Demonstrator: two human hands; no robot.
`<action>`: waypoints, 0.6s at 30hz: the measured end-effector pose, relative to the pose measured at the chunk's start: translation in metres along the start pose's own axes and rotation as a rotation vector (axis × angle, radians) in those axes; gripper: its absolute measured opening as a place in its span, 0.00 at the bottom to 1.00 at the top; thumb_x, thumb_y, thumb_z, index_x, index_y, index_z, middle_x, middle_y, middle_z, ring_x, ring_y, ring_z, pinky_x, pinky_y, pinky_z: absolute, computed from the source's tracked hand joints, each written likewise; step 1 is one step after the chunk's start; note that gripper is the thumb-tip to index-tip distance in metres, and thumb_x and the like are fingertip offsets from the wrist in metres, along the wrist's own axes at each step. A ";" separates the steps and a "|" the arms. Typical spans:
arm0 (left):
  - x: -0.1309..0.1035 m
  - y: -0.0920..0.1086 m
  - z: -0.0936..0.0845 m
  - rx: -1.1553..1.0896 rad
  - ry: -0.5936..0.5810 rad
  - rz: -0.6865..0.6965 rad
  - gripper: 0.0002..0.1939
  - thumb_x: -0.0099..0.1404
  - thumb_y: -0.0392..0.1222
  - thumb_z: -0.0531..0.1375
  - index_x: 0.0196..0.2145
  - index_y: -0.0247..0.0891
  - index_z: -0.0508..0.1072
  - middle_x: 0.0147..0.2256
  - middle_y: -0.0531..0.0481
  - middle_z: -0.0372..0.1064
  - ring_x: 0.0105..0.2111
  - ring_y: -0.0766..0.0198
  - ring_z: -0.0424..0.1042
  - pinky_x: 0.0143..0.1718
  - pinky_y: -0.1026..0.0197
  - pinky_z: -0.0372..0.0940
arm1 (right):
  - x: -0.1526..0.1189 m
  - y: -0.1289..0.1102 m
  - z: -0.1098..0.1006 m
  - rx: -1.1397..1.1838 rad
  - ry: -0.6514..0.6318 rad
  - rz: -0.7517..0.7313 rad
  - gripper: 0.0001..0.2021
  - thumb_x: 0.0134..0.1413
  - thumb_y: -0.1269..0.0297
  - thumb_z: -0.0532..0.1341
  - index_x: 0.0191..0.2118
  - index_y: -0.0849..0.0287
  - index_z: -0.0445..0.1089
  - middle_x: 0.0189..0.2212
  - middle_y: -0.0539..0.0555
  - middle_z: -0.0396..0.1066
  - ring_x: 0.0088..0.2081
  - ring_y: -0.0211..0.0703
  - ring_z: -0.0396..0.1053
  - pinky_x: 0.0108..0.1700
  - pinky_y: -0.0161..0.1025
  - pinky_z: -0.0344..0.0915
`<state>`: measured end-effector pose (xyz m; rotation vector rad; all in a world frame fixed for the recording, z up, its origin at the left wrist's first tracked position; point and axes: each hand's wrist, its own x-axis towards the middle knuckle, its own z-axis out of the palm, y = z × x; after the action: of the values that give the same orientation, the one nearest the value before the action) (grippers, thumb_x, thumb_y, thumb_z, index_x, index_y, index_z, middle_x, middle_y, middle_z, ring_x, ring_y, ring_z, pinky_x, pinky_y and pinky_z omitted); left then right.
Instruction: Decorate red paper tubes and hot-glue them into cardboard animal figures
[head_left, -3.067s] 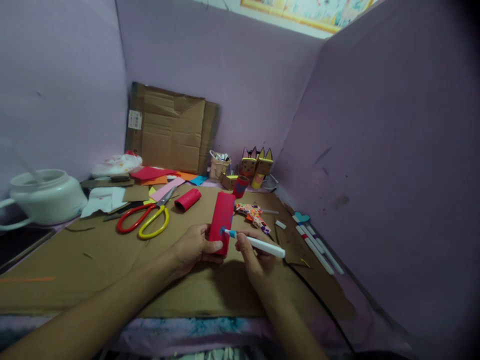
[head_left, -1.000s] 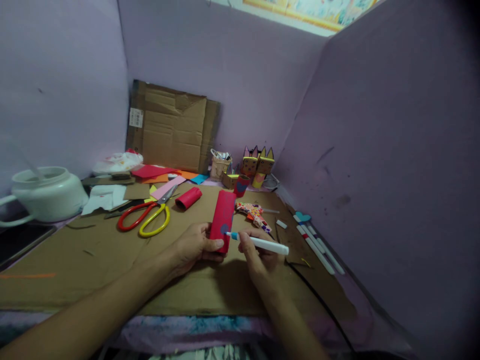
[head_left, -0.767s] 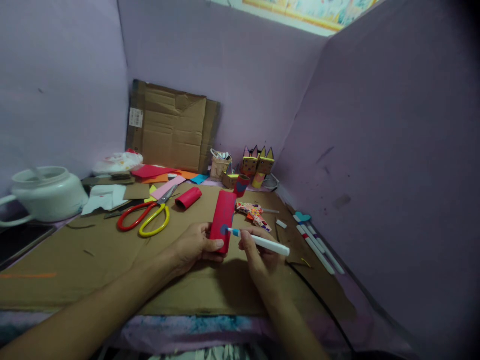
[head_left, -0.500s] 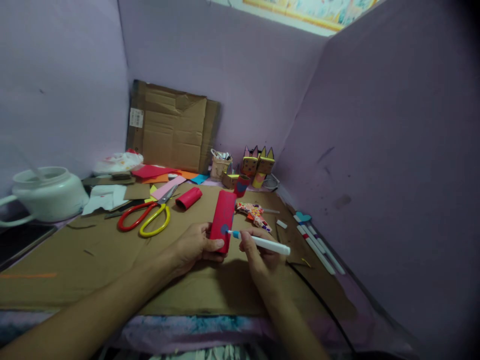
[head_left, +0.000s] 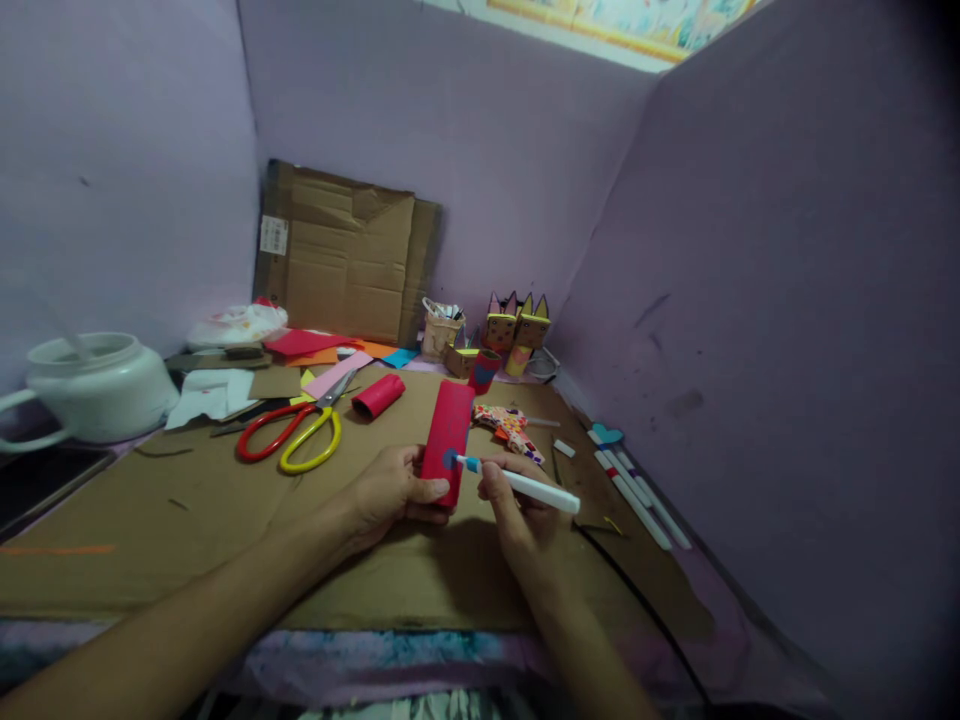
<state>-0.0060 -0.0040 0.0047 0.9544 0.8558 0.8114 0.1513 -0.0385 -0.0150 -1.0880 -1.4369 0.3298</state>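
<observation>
Head view: a red tube (head_left: pixel 448 418) tilts over brown cardboard (head_left: pixel 247 590), a blue patch (head_left: pixel 450 458) low on its facing side, in what looks like colouring by marker. Good work here would call for short, light strokes: the tip of the white marker (head_left: pixel 540 490), at the patch's right edge, is best laid on softly so the wall does not dent. Turning the tube rather than bending the wrist should bring the curve square to the tip, with skin clear of wet ink.

The tube's lower end sits inside the left hand (head_left: pixel 397 487), clamped round it with the thumb across the front, just below the patch; the longer upper part rises free of the grip. The right hand (head_left: pixel 517 510) pinches the marker near its blue collar. Whether the tip touches the surface is too small to tell.

Farther out, a shorter red roll (head_left: pixel 379 396) lies near scissors (head_left: pixel 327 401) on the left; on the right lie a patterned, gun-shaped tool (head_left: pixel 512 432) and spare markers (head_left: pixel 630 490).
</observation>
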 end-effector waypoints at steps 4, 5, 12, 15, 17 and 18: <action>0.001 0.000 0.000 -0.002 0.017 -0.001 0.25 0.37 0.39 0.72 0.34 0.32 0.70 0.29 0.49 0.71 0.26 0.64 0.71 0.29 0.60 0.69 | -0.001 -0.005 0.000 0.000 -0.014 0.018 0.12 0.56 0.59 0.58 0.28 0.60 0.71 0.18 0.49 0.67 0.21 0.37 0.65 0.23 0.33 0.61; 0.001 -0.001 0.000 -0.003 0.021 0.000 0.25 0.38 0.39 0.72 0.34 0.32 0.70 0.29 0.49 0.71 0.26 0.64 0.71 0.29 0.60 0.69 | -0.001 -0.006 0.000 -0.004 -0.015 0.020 0.12 0.56 0.59 0.58 0.27 0.60 0.71 0.18 0.49 0.67 0.20 0.37 0.65 0.23 0.33 0.60; 0.001 -0.002 0.000 -0.013 0.018 -0.005 0.23 0.38 0.38 0.72 0.34 0.32 0.71 0.29 0.49 0.72 0.25 0.64 0.71 0.28 0.60 0.69 | 0.000 -0.005 -0.001 -0.003 -0.017 0.030 0.12 0.55 0.59 0.58 0.27 0.60 0.71 0.17 0.48 0.66 0.19 0.36 0.64 0.21 0.32 0.60; 0.001 -0.001 0.000 -0.011 0.024 -0.008 0.23 0.39 0.37 0.72 0.34 0.32 0.71 0.29 0.49 0.72 0.25 0.64 0.71 0.28 0.60 0.69 | 0.000 -0.004 -0.001 -0.004 0.006 0.039 0.11 0.55 0.59 0.58 0.27 0.60 0.71 0.17 0.49 0.67 0.20 0.36 0.65 0.22 0.32 0.61; 0.001 -0.001 0.000 -0.008 0.027 -0.006 0.23 0.39 0.37 0.71 0.35 0.32 0.70 0.29 0.49 0.71 0.25 0.64 0.71 0.28 0.60 0.69 | 0.000 -0.003 -0.001 -0.003 0.019 0.031 0.11 0.55 0.60 0.58 0.27 0.60 0.71 0.18 0.49 0.67 0.20 0.37 0.65 0.23 0.33 0.61; 0.001 -0.001 0.000 -0.004 0.027 -0.005 0.23 0.39 0.37 0.71 0.35 0.32 0.70 0.29 0.49 0.71 0.25 0.64 0.71 0.28 0.60 0.69 | 0.000 -0.003 0.000 -0.001 0.020 0.023 0.11 0.55 0.60 0.58 0.27 0.60 0.71 0.17 0.49 0.67 0.20 0.36 0.65 0.23 0.32 0.61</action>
<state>-0.0051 -0.0039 0.0037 0.9394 0.8792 0.8234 0.1503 -0.0405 -0.0129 -1.1064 -1.4076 0.3340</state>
